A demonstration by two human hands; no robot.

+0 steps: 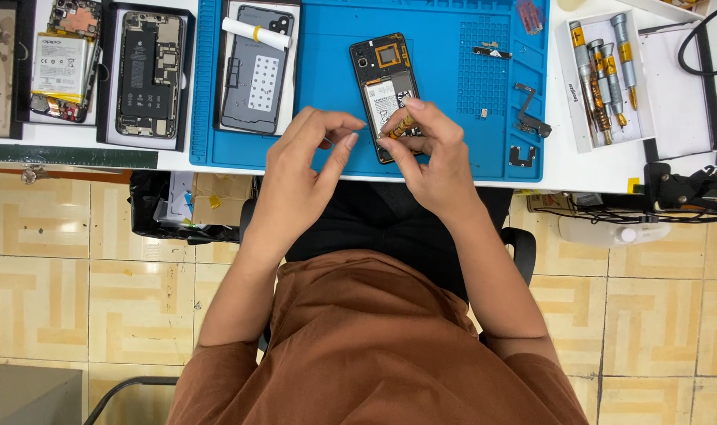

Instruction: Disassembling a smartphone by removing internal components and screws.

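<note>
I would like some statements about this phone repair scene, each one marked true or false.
1. The opened phone lies on the blue mat. True.
2. The right hand holds a small screwdriver over the opened phone. True.
3. The left hand grips a white tube. False: the white tube lies on a grey back cover at the far left part of the mat, away from both hands.
4. The tray of screwdrivers stands to the person's left. False: it is on the right side of the table, beyond the mat.
5. Two more opened phones lie left of the mat. True.
</note>
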